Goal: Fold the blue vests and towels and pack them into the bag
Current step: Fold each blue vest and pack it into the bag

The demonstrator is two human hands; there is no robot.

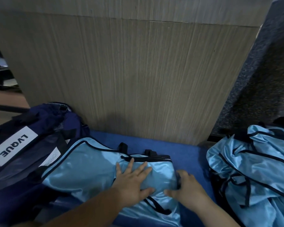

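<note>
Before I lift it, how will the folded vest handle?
The vest is probably floppy: it creases like the heap at right. Its sheen suggests slippery cloth, so the fold may slide open once the flat left hand lifts. Likely light: the right hand grips only its edge.

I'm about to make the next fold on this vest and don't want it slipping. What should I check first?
1. The left hand lies flat on the vest: ok.
2. The right hand grips its folded right edge: ok.
3. Vest fully folded: not ok; left part lies spread out.
4. The bag open enough: cannot tell.
5. The pile of vests lies apart, on the right: ok.
</note>
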